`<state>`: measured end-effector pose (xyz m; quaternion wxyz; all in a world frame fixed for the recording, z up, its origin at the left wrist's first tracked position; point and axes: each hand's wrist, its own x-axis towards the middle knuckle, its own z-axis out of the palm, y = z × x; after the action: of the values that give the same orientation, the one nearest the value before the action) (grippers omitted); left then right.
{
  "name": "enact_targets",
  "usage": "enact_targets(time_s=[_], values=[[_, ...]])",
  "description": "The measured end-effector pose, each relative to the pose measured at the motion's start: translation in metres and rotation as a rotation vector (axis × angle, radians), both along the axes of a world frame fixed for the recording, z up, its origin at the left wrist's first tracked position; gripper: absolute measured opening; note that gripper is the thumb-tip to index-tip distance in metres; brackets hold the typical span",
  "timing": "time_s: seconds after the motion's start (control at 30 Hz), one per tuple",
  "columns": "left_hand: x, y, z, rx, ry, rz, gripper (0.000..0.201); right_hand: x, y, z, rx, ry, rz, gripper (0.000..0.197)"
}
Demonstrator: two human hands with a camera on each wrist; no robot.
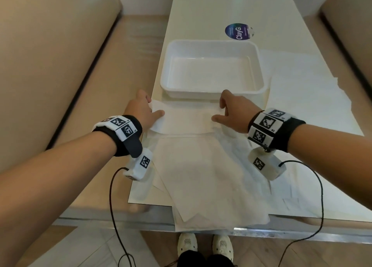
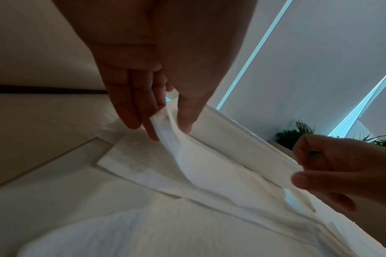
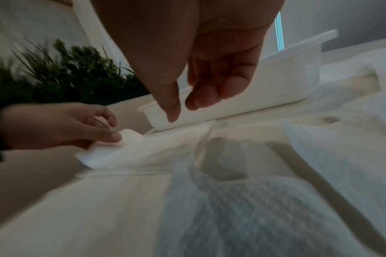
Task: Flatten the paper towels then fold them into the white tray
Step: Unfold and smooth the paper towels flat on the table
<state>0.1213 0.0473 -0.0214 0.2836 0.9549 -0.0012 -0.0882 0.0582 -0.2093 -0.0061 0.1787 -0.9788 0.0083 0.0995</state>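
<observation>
The white tray (image 1: 259,65) stands on the table, nothing in it. Just in front of it lies a folded strip of paper towel (image 1: 187,120). My left hand (image 1: 156,107) pinches the strip's left end between thumb and fingers and lifts it, as the left wrist view shows: left hand (image 2: 168,128), paper towel (image 2: 201,167). My right hand (image 1: 218,111) hovers at the strip's right end. In the right wrist view the right hand (image 3: 182,111) has thumb and fingers apart with nothing between them, in front of the tray (image 3: 286,69).
A large flattened towel (image 1: 201,176) reaches over the table's front edge (image 1: 302,234). More sheets (image 1: 302,105) lie to the right of the tray. A round dark sticker (image 1: 238,31) sits behind it. Beige benches (image 1: 50,65) flank the table. Plants (image 3: 66,73) stand beyond.
</observation>
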Motion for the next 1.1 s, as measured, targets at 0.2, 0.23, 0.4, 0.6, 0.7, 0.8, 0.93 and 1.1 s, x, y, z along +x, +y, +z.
enact_targets(time_s=[0.2, 0.23, 0.4, 0.6, 0.7, 0.8, 0.93, 1.1], values=[[0.000, -0.002, 0.001, 0.023, -0.021, -0.086, 0.019, -0.075, -0.006, 0.004, -0.065, 0.215, 0.541, 0.051], [0.000, -0.003, 0.001, 0.021, -0.038, -0.092, 0.014, -0.084, -0.008, 0.000, -0.091, 0.220, 0.619, 0.055], [0.001, -0.010, 0.001, 0.053, -0.054, -0.120, 0.004, -0.098, -0.016, -0.014, -0.109, 0.214, 0.648, 0.044], [0.000, -0.011, -0.002, 0.033, -0.058, -0.055, 0.012, -0.106, -0.019, -0.016, -0.136, 0.186, 0.680, 0.024], [-0.002, -0.011, -0.001, 0.039, -0.031, -0.061, 0.016, -0.106, -0.021, -0.018, -0.086, 0.118, 0.670, 0.017], [-0.005, -0.007, 0.001, 0.051, 0.018, -0.091, 0.022, -0.105, -0.021, -0.017, -0.068, 0.134, 0.685, 0.025], [-0.009, 0.003, 0.003, 0.063, 0.069, -0.140, 0.040, -0.107, -0.017, -0.016, -0.179, 0.200, 0.729, 0.042], [-0.021, 0.011, 0.009, 0.124, 0.063, -0.206, 0.050, -0.111, -0.019, -0.021, -0.060, 0.020, 0.733, 0.012]])
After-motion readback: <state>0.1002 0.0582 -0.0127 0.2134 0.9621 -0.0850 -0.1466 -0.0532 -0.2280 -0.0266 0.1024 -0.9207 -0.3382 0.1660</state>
